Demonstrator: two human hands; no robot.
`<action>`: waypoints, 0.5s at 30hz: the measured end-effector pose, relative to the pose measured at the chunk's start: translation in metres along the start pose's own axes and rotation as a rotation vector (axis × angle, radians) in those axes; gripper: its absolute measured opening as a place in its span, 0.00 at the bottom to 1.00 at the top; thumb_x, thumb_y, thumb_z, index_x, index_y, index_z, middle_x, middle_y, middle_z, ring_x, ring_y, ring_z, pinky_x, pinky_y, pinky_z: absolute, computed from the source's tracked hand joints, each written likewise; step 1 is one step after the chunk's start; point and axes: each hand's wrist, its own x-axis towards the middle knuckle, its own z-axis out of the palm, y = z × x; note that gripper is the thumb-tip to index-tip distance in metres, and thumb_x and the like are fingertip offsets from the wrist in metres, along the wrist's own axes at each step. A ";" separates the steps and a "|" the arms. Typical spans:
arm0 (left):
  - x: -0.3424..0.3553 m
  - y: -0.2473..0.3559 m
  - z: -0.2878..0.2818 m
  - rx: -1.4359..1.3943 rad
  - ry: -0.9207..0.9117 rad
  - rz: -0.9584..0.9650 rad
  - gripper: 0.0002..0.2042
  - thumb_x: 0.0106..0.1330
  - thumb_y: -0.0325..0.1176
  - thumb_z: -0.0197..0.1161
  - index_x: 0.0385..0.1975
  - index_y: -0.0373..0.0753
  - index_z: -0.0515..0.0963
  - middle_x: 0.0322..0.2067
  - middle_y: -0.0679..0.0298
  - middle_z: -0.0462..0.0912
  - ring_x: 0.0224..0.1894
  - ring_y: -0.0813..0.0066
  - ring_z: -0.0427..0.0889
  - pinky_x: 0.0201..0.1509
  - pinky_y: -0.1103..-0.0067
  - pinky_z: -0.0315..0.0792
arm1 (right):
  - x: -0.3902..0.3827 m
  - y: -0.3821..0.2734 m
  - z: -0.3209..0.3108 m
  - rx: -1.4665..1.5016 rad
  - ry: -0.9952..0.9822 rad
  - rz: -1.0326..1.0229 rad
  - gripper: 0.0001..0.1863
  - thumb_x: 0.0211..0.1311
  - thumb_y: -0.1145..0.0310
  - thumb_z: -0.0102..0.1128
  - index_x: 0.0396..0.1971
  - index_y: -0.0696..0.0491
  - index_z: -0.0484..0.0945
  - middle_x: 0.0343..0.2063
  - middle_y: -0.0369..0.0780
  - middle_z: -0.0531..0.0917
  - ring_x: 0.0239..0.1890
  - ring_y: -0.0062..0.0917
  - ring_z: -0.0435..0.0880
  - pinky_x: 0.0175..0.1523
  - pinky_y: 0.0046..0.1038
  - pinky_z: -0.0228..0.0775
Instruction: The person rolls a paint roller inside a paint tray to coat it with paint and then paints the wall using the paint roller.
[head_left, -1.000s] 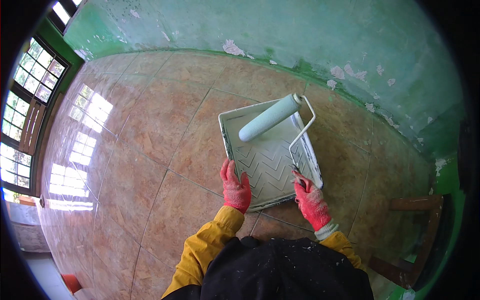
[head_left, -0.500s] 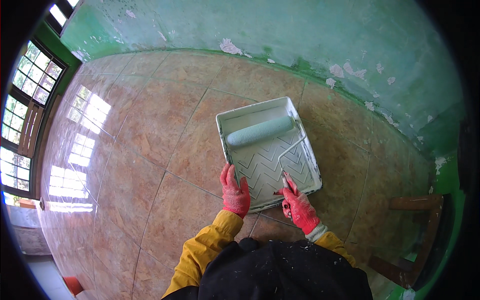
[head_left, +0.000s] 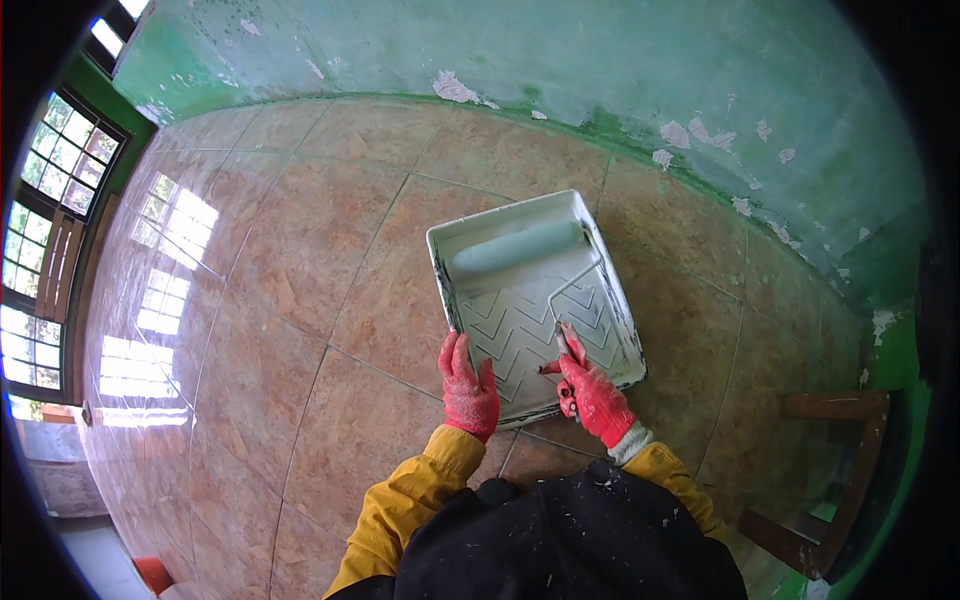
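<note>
A white paint tray (head_left: 441,262) with a ridged zigzag ramp lies on the tiled floor in front of me. Across its far end rests a paint roller (head_left: 517,249), its sleeve coated in pale paint and its wire frame bending back along the right side. My right hand (head_left: 592,400), in a red glove, is closed round the roller's handle over the near right part of the tray. At the tray's near left edge my left hand (head_left: 469,390), also red-gloved, grips the rim, fingers along the outside and thumb toward the inside.
Brown stone-look tiles (head_left: 290,230) surround the tray. Beyond them runs a green wall (head_left: 560,60) with flaking white patches. A wooden frame-like piece (head_left: 835,405) stands at the lower right. Barred windows (head_left: 70,150) line the left, and a reddish-orange object (head_left: 152,574) sits at the lower left.
The roller has moved slightly away toward the tray's far end, and my right hand has shifted a little left and forward with it. My left hand stays at the rim.
</note>
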 end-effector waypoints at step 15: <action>0.001 0.003 0.000 0.023 -0.025 -0.018 0.24 0.59 0.23 0.58 0.56 0.35 0.60 0.57 0.48 0.60 0.59 0.51 0.63 0.61 0.68 0.61 | 0.025 -0.014 0.011 -0.107 0.024 0.026 0.32 0.69 0.56 0.40 0.68 0.37 0.39 0.34 0.37 0.76 0.16 0.13 0.63 0.18 0.16 0.61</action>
